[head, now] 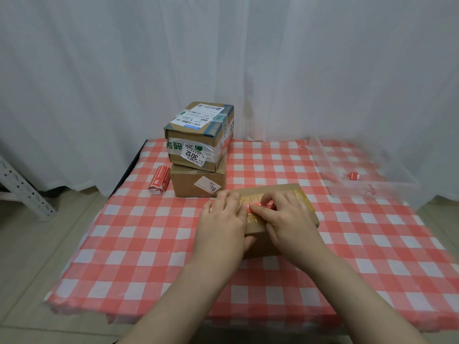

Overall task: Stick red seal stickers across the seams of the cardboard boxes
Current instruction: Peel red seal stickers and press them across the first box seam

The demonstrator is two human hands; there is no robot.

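White curtain [99, 70] behind; red-checked tablecloth [149, 244]; beige floor [37, 244]; perforated metal rack [22, 187] left.

One red seal sticker [255, 208] spans the flat cardboard box [301, 204] — over its taped seam.

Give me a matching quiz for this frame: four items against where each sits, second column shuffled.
1. sticker roll
2. clear plastic bin
3. box labelled 3012
4. flat box

A. stacked on top of another box
B. lying on the tablecloth, left of the stack
C. far right side of the table
D. under the left hand and right hand

Pairs: 1-B, 2-C, 3-A, 4-D
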